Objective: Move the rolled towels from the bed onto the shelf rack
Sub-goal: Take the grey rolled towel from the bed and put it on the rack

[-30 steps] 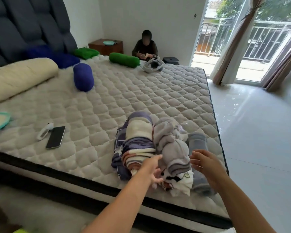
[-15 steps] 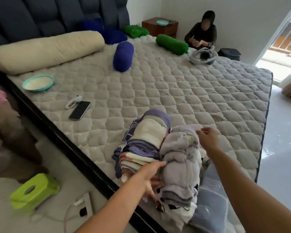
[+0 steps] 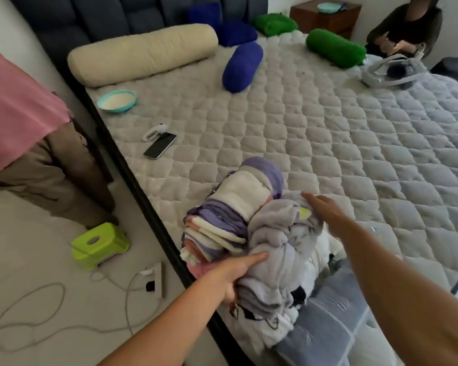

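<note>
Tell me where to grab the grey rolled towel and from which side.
Take the grey rolled towel by its two ends, one hand at each. It lies lengthwise toward you, loosely rolled, so a one-handed middle grip would likely let it sag. The left hand already grips the near end; the right hand rests on the far end.

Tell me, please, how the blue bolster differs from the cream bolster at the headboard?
The blue bolster is short and deep blue; the cream bolster is far longer and pale. The blue one lies out on the mattress, the cream one along the headboard. Both are cylindrical cushions lying flat.
</note>
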A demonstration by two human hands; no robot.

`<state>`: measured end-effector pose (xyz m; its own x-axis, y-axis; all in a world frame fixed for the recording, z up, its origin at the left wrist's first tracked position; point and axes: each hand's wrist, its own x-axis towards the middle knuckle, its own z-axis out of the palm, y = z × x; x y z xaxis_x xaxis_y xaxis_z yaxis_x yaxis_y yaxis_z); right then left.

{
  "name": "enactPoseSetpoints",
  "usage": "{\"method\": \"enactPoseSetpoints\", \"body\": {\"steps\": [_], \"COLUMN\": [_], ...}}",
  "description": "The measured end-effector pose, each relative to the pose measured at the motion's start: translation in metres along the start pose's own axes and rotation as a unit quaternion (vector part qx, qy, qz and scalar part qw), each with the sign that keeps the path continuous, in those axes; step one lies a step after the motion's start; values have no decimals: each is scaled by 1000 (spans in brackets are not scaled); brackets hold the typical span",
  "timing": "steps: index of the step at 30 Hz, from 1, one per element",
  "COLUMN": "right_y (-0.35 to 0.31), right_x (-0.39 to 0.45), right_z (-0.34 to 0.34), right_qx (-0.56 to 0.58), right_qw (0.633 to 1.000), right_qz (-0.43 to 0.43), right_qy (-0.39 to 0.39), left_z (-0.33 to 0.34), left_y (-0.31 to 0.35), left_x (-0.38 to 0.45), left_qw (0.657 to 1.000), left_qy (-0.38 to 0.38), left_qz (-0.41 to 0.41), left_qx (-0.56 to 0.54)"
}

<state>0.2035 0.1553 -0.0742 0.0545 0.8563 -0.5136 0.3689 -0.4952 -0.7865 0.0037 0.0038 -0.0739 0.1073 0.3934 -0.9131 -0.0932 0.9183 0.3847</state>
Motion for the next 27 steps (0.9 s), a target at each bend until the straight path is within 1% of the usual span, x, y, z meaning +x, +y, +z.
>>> {"method": "enactPoseSetpoints", "body": {"steps": [2,4,7,10,13,15,16,18,20,23,25,27], "right_y": [3,7,8,8,18,21,22,19,13,-7,-22,-30], "right_x": [0,-1,-13,-39,-70,-98,-110,-139,-165,-209,-240,-267], "right_z": [-1,-6,-13,-14,-7,5,14,37,66,120,160,204], "right_qx": [-18,-30,-23,-3,25,62,92,154,201,221,231,224], "right_qw": [999,998,998,997,996,994,992,986,980,973,966,955], "right_qz": [-8,-19,-1,16,20,24,20,7,-8,-31,-38,-53], "right_qy": [29,43,55,75,85,91,85,62,16,-67,-113,-187], "left_z": [0,-4,-24,-46,-69,-90,-102,-130,-158,-205,-241,-279], "left_y": [-3,-7,-13,-12,-13,-15,-16,-25,-41,-77,-109,-147], "left_x": [1,-3,-11,-33,-64,-87,-99,-121,-145,-187,-217,-245], "left_qw": [1000,999,996,989,975,961,951,928,906,872,841,811], "left_qy": [10,21,47,77,110,138,153,183,214,258,298,341], "left_qz": [14,29,62,120,190,233,254,290,320,348,369,376], "left_qx": [-7,-22,-38,-25,-23,-51,-85,-144,-175,-227,-261,-292]}}
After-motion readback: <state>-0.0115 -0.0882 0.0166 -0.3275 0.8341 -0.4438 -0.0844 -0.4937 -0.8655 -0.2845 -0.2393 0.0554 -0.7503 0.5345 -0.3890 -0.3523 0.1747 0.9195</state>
